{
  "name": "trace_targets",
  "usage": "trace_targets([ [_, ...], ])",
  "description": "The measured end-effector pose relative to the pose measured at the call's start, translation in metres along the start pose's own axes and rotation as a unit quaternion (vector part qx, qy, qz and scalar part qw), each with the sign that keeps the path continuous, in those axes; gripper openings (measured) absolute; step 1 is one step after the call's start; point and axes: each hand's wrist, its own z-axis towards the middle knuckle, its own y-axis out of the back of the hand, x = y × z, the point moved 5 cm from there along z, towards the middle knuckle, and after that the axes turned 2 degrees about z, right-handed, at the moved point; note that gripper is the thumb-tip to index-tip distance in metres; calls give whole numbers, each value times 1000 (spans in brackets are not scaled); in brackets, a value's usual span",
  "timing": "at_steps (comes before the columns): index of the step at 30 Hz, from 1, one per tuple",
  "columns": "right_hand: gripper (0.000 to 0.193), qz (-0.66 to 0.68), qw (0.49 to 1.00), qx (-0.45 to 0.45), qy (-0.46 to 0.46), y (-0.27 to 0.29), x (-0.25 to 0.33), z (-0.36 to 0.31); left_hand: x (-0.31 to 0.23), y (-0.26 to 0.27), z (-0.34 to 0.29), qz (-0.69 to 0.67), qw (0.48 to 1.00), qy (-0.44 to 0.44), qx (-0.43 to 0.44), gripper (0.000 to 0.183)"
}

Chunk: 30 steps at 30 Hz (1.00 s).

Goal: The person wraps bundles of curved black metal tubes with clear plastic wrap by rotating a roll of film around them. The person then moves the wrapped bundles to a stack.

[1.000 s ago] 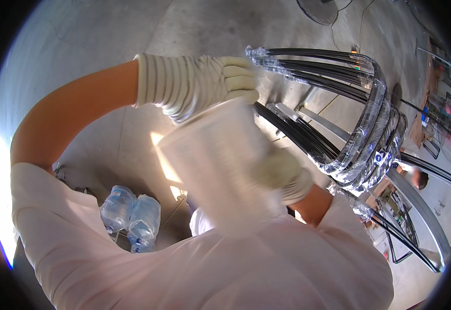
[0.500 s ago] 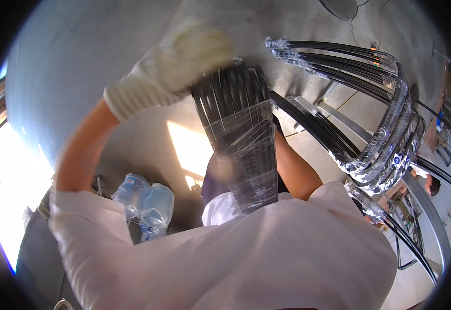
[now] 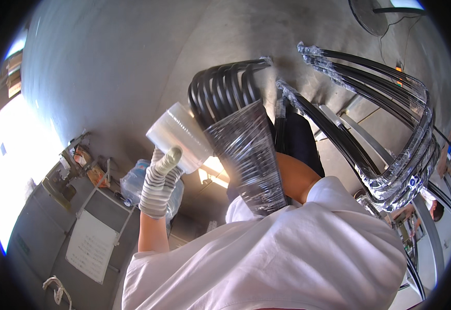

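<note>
My left hand [image 3: 162,183], in a striped knitted glove, is closed round the lower end of a roll of clear stretch film [image 3: 180,135]. The roll tilts beside a bundle of bent black tubes [image 3: 223,95] in front of me. Clear film wraps the lower part of the bundle tightly, while the curved tube tops stand bare. My right forearm [image 3: 299,178] goes behind the bundle, and that hand is hidden.
To the right stand several film-wrapped bent black tubes [image 3: 385,98] by a grey metal bar [image 3: 429,232]. Large clear bottles [image 3: 137,178] are at the left, near a white sheet with writing [image 3: 91,245] on a frame. A round base [image 3: 370,15] lies at the far right.
My left hand has come down from above the tube tops to the bundle's left, and the film roll now shows in it. The bundle's curved tops now lean left, more in sight.
</note>
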Motion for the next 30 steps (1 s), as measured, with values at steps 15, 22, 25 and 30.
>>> trace_targets([
  [15,27,60,993,33,91,7,45,-14,-47,-38,17,121,990,-70,-2,73],
  [22,20,105,955,-133,245,28,138,-59,-72,-90,2,144,978,-146,-26,71],
  [25,18,187,932,-161,266,21,198,-101,-69,-123,-3,156,973,-171,-14,62],
  [30,41,-71,982,53,169,-73,256,-137,-30,-146,18,211,951,-227,-2,68],
])
